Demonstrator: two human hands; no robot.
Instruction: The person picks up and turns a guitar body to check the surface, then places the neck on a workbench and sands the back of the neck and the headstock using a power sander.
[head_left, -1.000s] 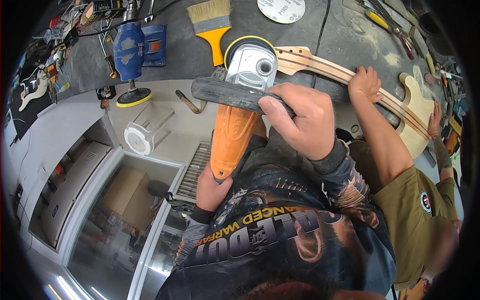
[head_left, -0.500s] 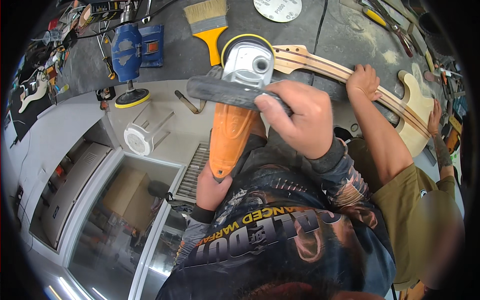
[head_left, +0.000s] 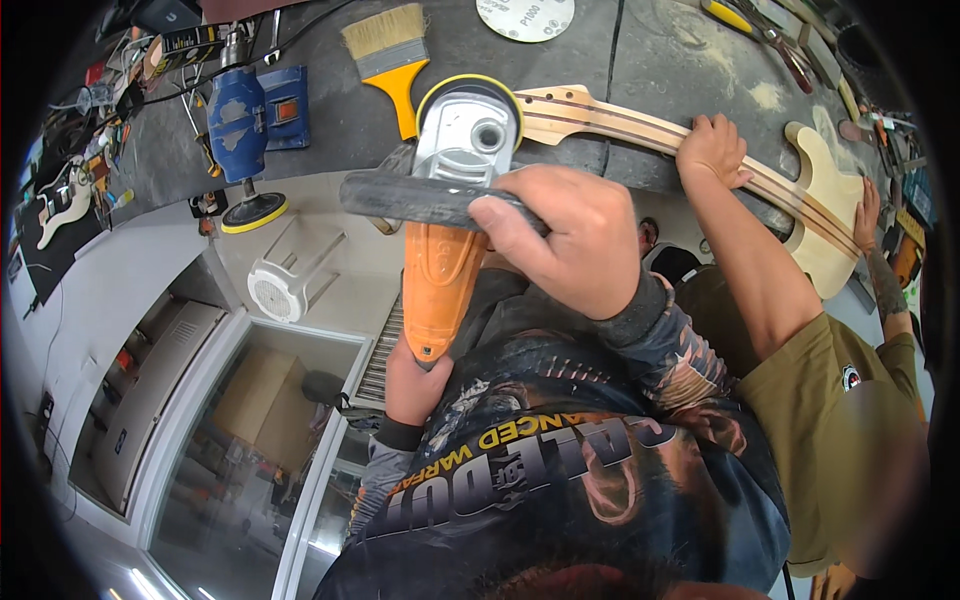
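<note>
An orange angle grinder (head_left: pixel 440 285) with a silver gear head and a round yellow-edged pad (head_left: pixel 425 97) is held in front of me. My right hand (head_left: pixel 570 235) is closed round the end of its black side handle (head_left: pixel 405 197). At the rear of the body is my left hand (head_left: pixel 415 380), its fingers hidden behind the tool. Just past the pad lies a laminated wooden guitar neck (head_left: pixel 620 122), joined to a pale guitar body (head_left: pixel 822 190). A co-worker's hand (head_left: pixel 712 150) rests on the neck, and their other hand (head_left: pixel 868 215) touches the body's edge.
On the dusty grey bench (head_left: pixel 560 60) are a yellow-handled brush (head_left: pixel 392 65), a white sanding disc (head_left: pixel 527 15) and a blue power tool (head_left: pixel 238 115) with a round pad. The co-worker in an olive shirt (head_left: pixel 810 400) stands close at my right. Below left is a white stool (head_left: pixel 280 290).
The view has shifted slightly, so the bench and the angle grinder appear farther left. My left thumb has gone out of sight behind the tool. Both grips otherwise look the same.
</note>
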